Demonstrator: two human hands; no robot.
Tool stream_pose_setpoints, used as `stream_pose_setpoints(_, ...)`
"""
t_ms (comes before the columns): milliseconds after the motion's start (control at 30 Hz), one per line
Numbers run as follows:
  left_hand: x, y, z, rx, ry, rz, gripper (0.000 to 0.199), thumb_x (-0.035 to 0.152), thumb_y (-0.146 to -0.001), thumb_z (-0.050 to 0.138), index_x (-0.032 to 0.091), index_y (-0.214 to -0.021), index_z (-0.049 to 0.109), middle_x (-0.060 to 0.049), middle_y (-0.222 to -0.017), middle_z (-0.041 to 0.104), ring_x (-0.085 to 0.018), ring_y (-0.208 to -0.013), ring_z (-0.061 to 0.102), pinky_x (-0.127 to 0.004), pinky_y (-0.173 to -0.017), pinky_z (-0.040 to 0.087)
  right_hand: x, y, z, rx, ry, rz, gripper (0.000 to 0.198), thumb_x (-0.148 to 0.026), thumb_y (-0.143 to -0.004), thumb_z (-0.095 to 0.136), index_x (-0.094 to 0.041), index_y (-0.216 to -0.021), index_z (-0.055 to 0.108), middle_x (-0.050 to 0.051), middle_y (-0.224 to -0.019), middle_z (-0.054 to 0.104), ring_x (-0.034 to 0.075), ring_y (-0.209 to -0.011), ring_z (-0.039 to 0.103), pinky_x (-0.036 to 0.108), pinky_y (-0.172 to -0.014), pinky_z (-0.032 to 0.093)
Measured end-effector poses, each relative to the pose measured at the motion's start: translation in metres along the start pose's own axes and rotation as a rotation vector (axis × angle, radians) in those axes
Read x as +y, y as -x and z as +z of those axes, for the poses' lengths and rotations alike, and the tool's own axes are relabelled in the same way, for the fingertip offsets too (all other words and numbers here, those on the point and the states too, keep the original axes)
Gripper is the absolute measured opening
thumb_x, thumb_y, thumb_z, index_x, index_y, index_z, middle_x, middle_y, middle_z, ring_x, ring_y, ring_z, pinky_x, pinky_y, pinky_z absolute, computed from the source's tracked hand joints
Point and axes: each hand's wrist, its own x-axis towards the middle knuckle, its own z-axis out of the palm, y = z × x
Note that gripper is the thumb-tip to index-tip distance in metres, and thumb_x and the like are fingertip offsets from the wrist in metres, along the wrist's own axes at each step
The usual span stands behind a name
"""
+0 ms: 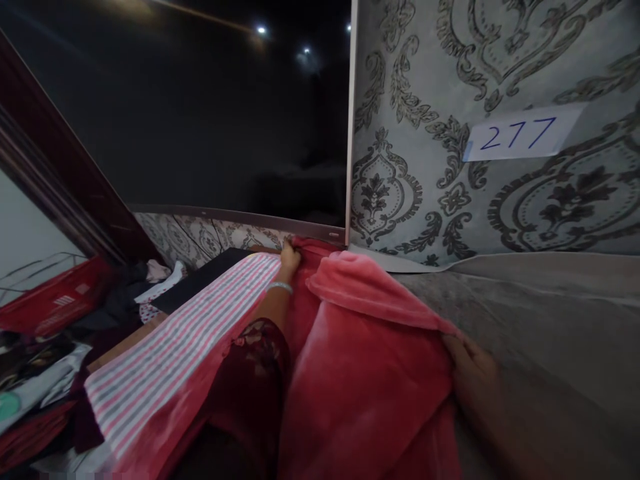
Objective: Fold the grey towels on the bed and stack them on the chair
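A red plush cloth (370,387) with a paler pink fold along its top spreads out in front of me. I cannot tell whether it is a garment or a blanket. My right hand (470,363) pinches its right-hand edge. Stretched far forward, my left hand (290,255) is closed on the cloth's far part, just below the large dark screen; its fingers are small and partly hidden. A pink, grey and white striped cloth (190,340) lies flat beside my left arm.
Above hangs a large dark screen (225,113), next to patterned wallpaper with a paper label (523,133) reading 277. On the left are a red basket (60,297), a black flat item (200,277) and heaped clothes (45,380). A grey-brown surface (565,320) extends to the right.
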Motion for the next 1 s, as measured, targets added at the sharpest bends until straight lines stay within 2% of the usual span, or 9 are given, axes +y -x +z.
stream_pose_setpoints(133,-0.012,0.015,0.024,-0.062,-0.077,0.028,0.056,0.025,-0.091,0.054,0.010,-0.144,0.046,-0.023,-0.132,0.064,-0.034,-0.126,0.058,-0.041,-0.103,0.044,0.003,-0.001,-0.001,0.021,0.029,0.051,0.043,-0.058,-0.065,0.058,-0.018,-0.072,0.071,0.004,-0.066,0.064,0.022,-0.066,0.058,0.029,-0.052,0.045)
stream_pose_setpoints(200,-0.014,0.017,0.027,-0.051,-0.124,0.006,0.057,0.024,-0.094,0.047,0.003,-0.147,0.041,-0.030,-0.138,0.056,-0.038,-0.131,0.052,-0.047,-0.105,0.041,0.003,-0.001,-0.002,0.021,0.061,0.055,0.043,-0.059,-0.066,0.059,-0.018,-0.073,0.071,0.005,-0.069,0.066,0.022,-0.067,0.058,0.029,-0.053,0.045)
stream_pose_setpoints(267,-0.014,0.018,0.025,-0.061,-0.166,0.004,0.051,0.020,-0.095,0.040,0.000,-0.142,0.048,-0.032,-0.137,0.055,-0.039,-0.131,0.052,-0.049,-0.105,0.040,0.003,-0.001,-0.003,0.018,0.085,0.060,0.043,-0.059,-0.066,0.059,-0.019,-0.073,0.071,0.006,-0.071,0.067,0.023,-0.069,0.060,0.029,-0.054,0.045)
stream_pose_setpoints(367,-0.012,0.023,0.015,-0.133,-0.211,0.085,0.041,0.018,-0.096,0.040,0.009,-0.128,0.064,-0.025,-0.136,0.059,-0.035,-0.134,0.049,-0.046,-0.108,0.038,0.002,-0.002,-0.005,0.016,0.113,0.073,0.041,-0.058,-0.067,0.057,-0.019,-0.073,0.070,0.006,-0.071,0.067,0.025,-0.073,0.061,0.029,-0.054,0.045)
stream_pose_setpoints(433,-0.014,0.032,0.005,-0.182,-0.233,0.146,0.038,0.024,-0.098,0.044,0.016,-0.128,0.065,-0.019,-0.142,0.056,-0.031,-0.137,0.045,-0.042,-0.110,0.037,0.001,-0.002,-0.005,0.003,0.128,0.069,0.039,-0.056,-0.068,0.057,-0.020,-0.074,0.070,0.005,-0.072,0.067,0.025,-0.075,0.061,0.029,-0.055,0.045)
stream_pose_setpoints(567,-0.035,0.066,-0.026,-0.238,-0.281,0.171,0.040,0.032,-0.098,0.049,0.021,-0.135,0.060,-0.016,-0.152,0.046,-0.030,-0.138,0.043,-0.040,-0.110,0.039,-0.002,0.000,-0.005,0.001,0.135,0.056,0.033,-0.050,-0.070,0.056,-0.019,-0.076,0.068,0.004,-0.073,0.065,0.024,-0.076,0.059,0.030,-0.058,0.044)
stream_pose_setpoints(733,-0.090,0.135,-0.084,-0.275,-0.333,0.085,0.037,0.026,-0.101,0.040,0.017,-0.130,0.062,-0.016,-0.131,0.063,-0.026,-0.122,0.057,-0.035,-0.100,0.045,0.000,0.001,-0.006,-0.021,0.134,-0.004,0.025,-0.045,-0.071,0.057,-0.022,-0.072,0.065,0.002,-0.066,0.058,0.022,-0.068,0.052,0.031,-0.055,0.038)
stream_pose_setpoints(900,-0.139,0.202,-0.148,-0.355,-0.351,-0.050,0.026,0.028,-0.095,0.055,0.017,-0.113,0.069,-0.010,-0.108,0.074,-0.022,-0.098,0.068,-0.028,-0.083,0.049,0.006,0.000,-0.010,-0.063,0.147,-0.122,0.021,-0.043,-0.075,0.057,-0.024,-0.066,0.060,0.003,-0.062,0.054,0.021,-0.063,0.048,0.033,-0.052,0.035)
stream_pose_setpoints(1000,-0.155,0.238,-0.170,-0.354,-0.371,-0.095,0.019,0.026,-0.093,0.058,0.017,-0.106,0.070,-0.009,-0.107,0.074,-0.022,-0.097,0.069,-0.027,-0.081,0.049,0.006,0.001,-0.010,-0.067,0.176,-0.142,0.024,-0.045,-0.077,0.056,-0.025,-0.063,0.057,0.002,-0.061,0.051,0.021,-0.063,0.046,0.034,-0.053,0.034)
